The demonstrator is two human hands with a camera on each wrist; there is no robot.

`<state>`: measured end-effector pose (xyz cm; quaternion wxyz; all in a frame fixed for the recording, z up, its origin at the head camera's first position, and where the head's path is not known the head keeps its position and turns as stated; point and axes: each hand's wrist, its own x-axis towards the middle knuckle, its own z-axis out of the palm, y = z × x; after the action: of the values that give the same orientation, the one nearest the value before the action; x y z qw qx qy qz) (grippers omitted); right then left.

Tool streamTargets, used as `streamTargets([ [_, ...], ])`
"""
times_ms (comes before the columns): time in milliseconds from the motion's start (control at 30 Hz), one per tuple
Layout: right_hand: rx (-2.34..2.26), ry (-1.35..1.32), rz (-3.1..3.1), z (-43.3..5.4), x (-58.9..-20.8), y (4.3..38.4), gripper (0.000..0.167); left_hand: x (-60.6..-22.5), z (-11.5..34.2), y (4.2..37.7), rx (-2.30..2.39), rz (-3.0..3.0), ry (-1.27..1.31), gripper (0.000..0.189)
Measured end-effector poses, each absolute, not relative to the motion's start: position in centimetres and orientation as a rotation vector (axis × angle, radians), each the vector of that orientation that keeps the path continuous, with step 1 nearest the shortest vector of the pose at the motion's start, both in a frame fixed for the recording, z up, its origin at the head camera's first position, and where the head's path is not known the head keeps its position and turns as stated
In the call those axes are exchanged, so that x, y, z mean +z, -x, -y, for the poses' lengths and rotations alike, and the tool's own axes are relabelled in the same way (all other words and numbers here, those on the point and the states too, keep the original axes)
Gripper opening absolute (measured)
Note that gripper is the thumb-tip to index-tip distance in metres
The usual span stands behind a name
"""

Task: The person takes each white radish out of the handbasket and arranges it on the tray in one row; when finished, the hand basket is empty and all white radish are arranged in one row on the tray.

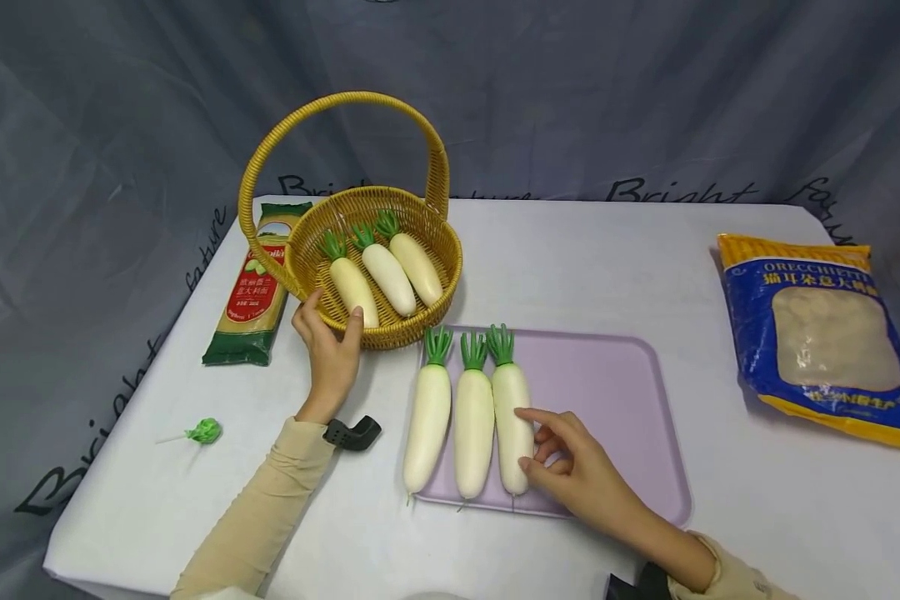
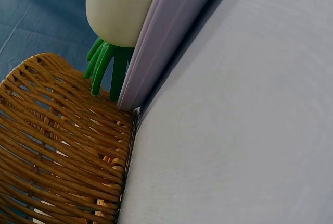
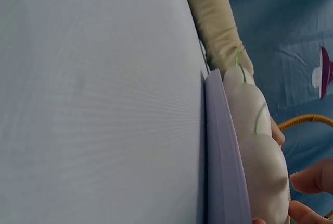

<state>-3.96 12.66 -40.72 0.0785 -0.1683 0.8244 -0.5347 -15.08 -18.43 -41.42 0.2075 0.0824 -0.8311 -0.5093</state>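
My left hand [image 1: 332,360] is at the near left rim of a yellow wicker basket [image 1: 412,335], thumb over the rim, other fingers by the handle's foot. In the basket lie three white radishes with green tops; one radish [image 1: 354,293] is closest to this hand. Three larger white radishes lie side by side on a lilac tray [image 1: 600,383]. At the rightmost one [image 1: 512,383] is my right hand [image 1: 577,467], index finger and thumb apart along its right side. The right wrist view shows fingers [image 3: 315,178] close beside the radish [image 3: 263,172], not wrapped around it.
A red and green pasta packet [image 1: 251,292] lies left of the basket, partly behind it. Nearer the left table edge is a green lollipop [image 1: 206,431]. A blue and yellow orecchiette bag [image 1: 825,333] lies at the right of the white table [image 1: 570,258].
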Motion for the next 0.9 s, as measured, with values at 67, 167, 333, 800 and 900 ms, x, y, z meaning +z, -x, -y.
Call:
streamTargets([
  [67, -1.589, 0.538, -2.509, -12.64, -40.76, 3.92, 0.045, -41.41, 18.41, 15.07, -1.416, 2.316, -0.228, 0.062],
  [167, -1.564, 0.559, -2.556, -12.63, -40.75, 3.88, 0.037, -41.37, 18.38, 15.05, -1.412, 2.317, -0.226, 0.062],
  [333, -1.603, 0.522, -2.564, -12.67, -40.70, 3.99, 0.036, -41.33, 18.37, 15.05, -1.411, 2.312, -0.219, 0.061],
  [800, -1.644, 0.408, -2.569, -12.81, -40.42, 4.48, 0.037, -41.40, 18.44, 15.17, -1.409, 2.312, -0.231, 0.060],
  [900, -1.665, 0.391, -2.540, -12.86, -40.45, 4.54, 0.035, -41.42, 18.40, 15.15, -1.412, 2.312, -0.233, 0.060],
])
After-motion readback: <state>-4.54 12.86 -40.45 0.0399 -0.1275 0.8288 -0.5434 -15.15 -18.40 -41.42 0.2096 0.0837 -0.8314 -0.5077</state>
